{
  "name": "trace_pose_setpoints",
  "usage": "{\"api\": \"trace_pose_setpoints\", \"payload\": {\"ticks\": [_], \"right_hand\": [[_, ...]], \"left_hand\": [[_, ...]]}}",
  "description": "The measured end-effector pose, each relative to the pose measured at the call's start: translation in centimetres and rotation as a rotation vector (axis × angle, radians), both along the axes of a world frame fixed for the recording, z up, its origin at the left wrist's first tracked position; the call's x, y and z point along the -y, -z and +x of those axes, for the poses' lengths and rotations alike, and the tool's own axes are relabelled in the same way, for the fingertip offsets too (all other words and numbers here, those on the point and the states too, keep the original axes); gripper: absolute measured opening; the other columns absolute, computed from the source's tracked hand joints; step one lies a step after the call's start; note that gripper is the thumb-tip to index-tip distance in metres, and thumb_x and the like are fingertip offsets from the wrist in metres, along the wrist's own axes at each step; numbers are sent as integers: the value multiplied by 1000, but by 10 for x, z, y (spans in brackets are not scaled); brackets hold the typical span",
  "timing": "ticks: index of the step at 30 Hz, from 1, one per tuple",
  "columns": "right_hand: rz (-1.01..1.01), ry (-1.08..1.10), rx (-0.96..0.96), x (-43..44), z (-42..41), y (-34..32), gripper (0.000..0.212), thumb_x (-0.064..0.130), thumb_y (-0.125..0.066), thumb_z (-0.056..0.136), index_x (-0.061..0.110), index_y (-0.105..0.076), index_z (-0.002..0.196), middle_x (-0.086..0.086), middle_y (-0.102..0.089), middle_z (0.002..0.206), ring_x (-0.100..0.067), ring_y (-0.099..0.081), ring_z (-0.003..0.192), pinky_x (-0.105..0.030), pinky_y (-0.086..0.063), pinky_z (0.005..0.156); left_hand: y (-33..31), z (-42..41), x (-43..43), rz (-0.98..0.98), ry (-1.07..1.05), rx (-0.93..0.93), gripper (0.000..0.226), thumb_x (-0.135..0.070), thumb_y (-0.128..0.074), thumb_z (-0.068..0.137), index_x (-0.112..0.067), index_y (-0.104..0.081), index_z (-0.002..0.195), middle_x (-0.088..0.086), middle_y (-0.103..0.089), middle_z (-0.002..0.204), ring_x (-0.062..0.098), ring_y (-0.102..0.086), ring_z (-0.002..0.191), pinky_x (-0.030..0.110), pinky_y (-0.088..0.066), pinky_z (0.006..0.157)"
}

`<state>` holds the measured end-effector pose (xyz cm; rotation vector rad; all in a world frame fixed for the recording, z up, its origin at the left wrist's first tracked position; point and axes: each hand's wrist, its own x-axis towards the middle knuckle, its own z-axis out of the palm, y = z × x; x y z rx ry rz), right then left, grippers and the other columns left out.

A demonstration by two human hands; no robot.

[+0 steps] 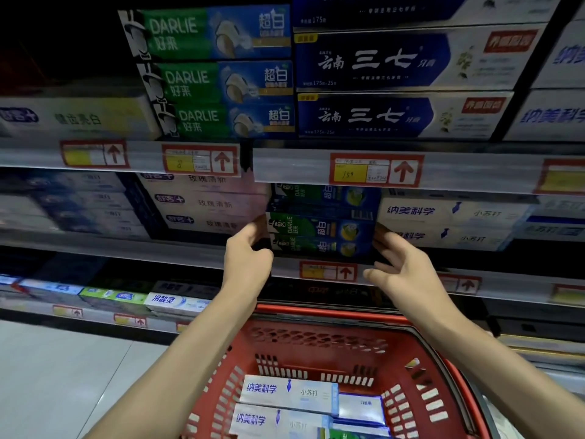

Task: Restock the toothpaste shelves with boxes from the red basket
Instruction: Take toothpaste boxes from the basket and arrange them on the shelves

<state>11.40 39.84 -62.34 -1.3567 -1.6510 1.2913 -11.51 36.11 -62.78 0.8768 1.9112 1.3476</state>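
Likely step: squaring Darlie boxes (319, 231) on middle shelf (158, 252). Left hand (247, 248) gripped left end; right hand (402, 264) open, pressed right end. Next, probably: reach into red basket (316, 313).

Basket (316, 343): red, slotted grid on walls. Basket boxes (285, 391): white, blue lettering. Shelf boxes (319, 228): green fading to blue, yellow spot. Price tags (375, 171): red frame, yellow field, red arrow.
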Motion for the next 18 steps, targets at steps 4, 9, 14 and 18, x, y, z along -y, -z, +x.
{"api": "trace_pose_setpoints", "payload": {"ticks": [4,9,14,18], "right_hand": [[5,27,-46,2,-2,-4,71,-6,-62,95,21,-38,156,23,-50,134,-1,-38,129,-20,-37,100],[-10,40,-60,5,-3,-7,75,-9,-62,94,17,-33,158,22,-42,128,0,-35,128,-20,-37,101],[-28,26,-67,7,-3,-11,78,-7,-64,94,18,-31,159,17,-40,136,-3,-35,136,-19,-34,102],[-58,60,-96,7,1,-14,78,-4,-68,93,17,-32,159,11,-46,136,-11,-44,138,-27,-38,102]], "left_hand": [[-1,6,3,-23,5,21,74,21,-45,90,-20,-48,152,-4,-54,150,12,-45,142,38,-33,122],[-8,8,6,-23,0,62,76,23,-41,90,-23,-52,149,-3,-56,146,11,-48,138,14,-46,95],[-15,12,8,-9,-22,123,69,20,-46,91,-21,-57,145,-1,-62,138,6,-55,113,-1,-41,53],[-18,11,14,49,-99,148,45,9,-53,93,-17,-66,127,-9,-71,110,-1,-62,92,5,-48,63]]}}
